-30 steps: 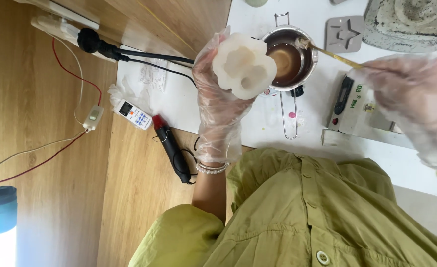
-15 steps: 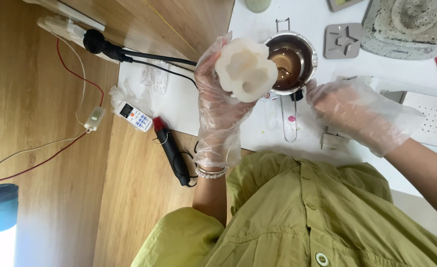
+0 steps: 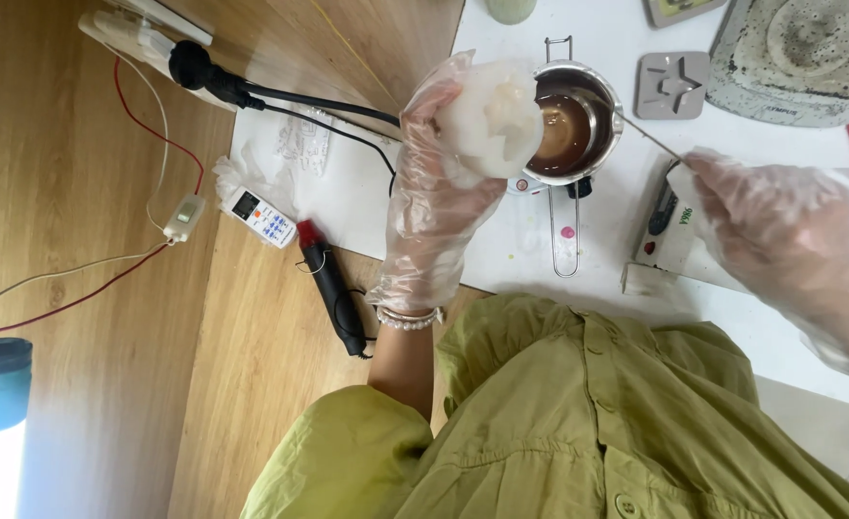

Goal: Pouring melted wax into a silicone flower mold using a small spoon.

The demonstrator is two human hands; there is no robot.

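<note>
My left hand (image 3: 434,216), in a clear plastic glove, grips a white flower-shaped mould (image 3: 490,120) and holds it up just left of a small metal pot (image 3: 599,144). The pot holds brown liquid (image 3: 561,130) and stands on the white table (image 3: 617,38). My right hand (image 3: 790,240), also gloved, is at the right and pinches a thin stick (image 3: 648,135). The stick's far end reaches into the pot. A pearl bracelet circles my left wrist.
A grey star-shaped mould (image 3: 672,85) and a grey tray (image 3: 799,48) lie behind the pot. A white handheld meter (image 3: 668,226) sits by my right hand. On the wooden floor are a white remote-like device (image 3: 263,216), a black tool (image 3: 333,288), a power strip (image 3: 131,27), wires and a blue bottle (image 3: 1,384).
My right hand has drawn back to the right from beside the pot and now holds the stick into it. My left hand keeps the mould beside the pot.
</note>
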